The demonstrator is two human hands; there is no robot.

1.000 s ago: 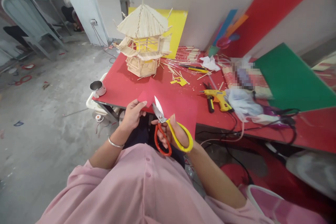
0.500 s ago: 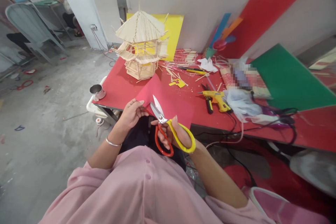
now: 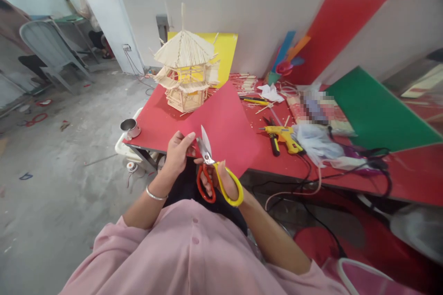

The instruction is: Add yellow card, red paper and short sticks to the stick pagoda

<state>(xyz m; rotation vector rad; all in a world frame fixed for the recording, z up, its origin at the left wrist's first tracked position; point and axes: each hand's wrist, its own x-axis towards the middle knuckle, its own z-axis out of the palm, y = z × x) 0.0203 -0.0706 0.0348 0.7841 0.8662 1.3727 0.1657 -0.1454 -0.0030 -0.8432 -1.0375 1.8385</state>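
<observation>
My left hand [image 3: 179, 151] pinches the near left corner of a red paper sheet [image 3: 224, 124], which spreads up over the table's front edge. Scissors [image 3: 207, 159] with one red and one yellow handle are in my right hand [image 3: 216, 182], its thumb through the yellow loop and fingers through the red one. Their blades are parted and point up at the paper, close to my left fingertips. Behind the sheet stands a pavilion model [image 3: 185, 71] built of pale sticks, with a two-tier roof.
On the red table [image 3: 152, 124] are a metal mug [image 3: 130, 129] at the left corner, a yellow glue gun [image 3: 285, 137], loose sticks [image 3: 244, 84], a plastic bag [image 3: 316, 145] and a green board [image 3: 380, 110]. Black cables [image 3: 384, 161] hang over the right edge.
The red sheet has swung up and opened out flatter, now covering the yellow scraps. The scissors and my right hand have shifted slightly left, and their blades are less far apart. The view has tilted up.
</observation>
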